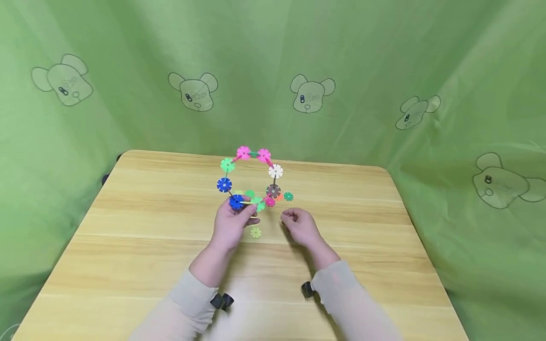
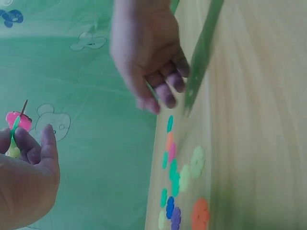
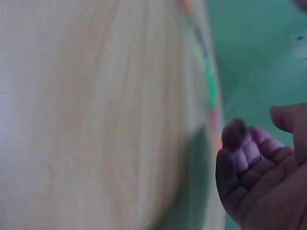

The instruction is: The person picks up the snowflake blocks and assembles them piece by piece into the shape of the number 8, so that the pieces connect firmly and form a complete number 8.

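Observation:
Slotted plastic snowflake discs are joined into an upright ring (image 1: pixel 224 184), with blue, green, pink, white and brown pieces. My left hand (image 1: pixel 228 226) pinches the ring at its bottom, thumb by a light green disc (image 1: pixel 257 204) and near a dark blue one (image 1: pixel 236 202). In the left wrist view, the left hand (image 2: pixel 29 187) has part of the ring between thumb and fingers, mostly cut off by the frame. To the right, my right hand (image 1: pixel 302 228) hovers over the table, apart from the ring. The right wrist view shows its fingers (image 3: pixel 235 136) loosely curled, holding nothing visible.
Loose discs lie on the wooden table (image 1: pixel 354 246) behind and below the ring, among them a teal one (image 1: pixel 288 196) and a yellow-green one (image 1: pixel 255 232). An orange disc (image 2: pixel 200 214) and a purple disc (image 2: pixel 176 218) show in the left wrist view. Green curtain (image 1: pixel 256 42) surrounds the table.

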Demonstrator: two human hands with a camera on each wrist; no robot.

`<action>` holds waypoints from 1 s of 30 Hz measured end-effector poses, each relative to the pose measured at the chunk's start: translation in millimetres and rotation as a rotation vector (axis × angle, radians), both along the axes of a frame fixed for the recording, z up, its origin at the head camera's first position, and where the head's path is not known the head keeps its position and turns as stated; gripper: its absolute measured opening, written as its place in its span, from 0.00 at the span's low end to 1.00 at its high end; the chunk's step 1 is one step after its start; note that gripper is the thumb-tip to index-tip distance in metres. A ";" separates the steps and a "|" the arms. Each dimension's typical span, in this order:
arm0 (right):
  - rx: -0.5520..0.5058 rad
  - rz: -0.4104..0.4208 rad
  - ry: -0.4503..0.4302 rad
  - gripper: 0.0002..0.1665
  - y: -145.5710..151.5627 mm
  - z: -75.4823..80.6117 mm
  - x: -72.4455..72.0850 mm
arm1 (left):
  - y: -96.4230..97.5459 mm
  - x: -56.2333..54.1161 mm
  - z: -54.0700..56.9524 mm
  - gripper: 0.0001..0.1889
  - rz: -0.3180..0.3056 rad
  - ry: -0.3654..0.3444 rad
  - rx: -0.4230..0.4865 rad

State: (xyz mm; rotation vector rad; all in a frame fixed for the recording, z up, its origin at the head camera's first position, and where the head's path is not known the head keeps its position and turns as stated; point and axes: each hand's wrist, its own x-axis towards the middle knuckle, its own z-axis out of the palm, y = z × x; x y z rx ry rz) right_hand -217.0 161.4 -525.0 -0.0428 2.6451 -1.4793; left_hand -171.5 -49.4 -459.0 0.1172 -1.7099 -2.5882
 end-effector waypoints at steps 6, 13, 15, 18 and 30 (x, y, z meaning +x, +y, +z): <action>0.377 0.143 0.058 0.32 -17.1 -10.4 -33.9 | -4.6 -2.0 2.6 0.09 0.027 -0.006 0.003; 0.659 0.199 0.086 0.29 -33.8 -13.0 -52.4 | -3.2 -1.1 1.6 0.10 0.006 -0.010 -0.028; 0.650 0.201 0.085 0.24 -33.3 -14.7 -53.9 | -3.8 -0.6 2.3 0.10 0.005 -0.004 -0.030; 0.587 0.207 0.055 0.14 -27.2 -14.3 -53.2 | -4.3 0.1 3.7 0.11 0.001 0.002 -0.030; -0.030 0.111 0.026 0.11 1.4 13.3 -12.3 | -3.6 0.5 0.4 0.10 -0.040 -0.002 -0.033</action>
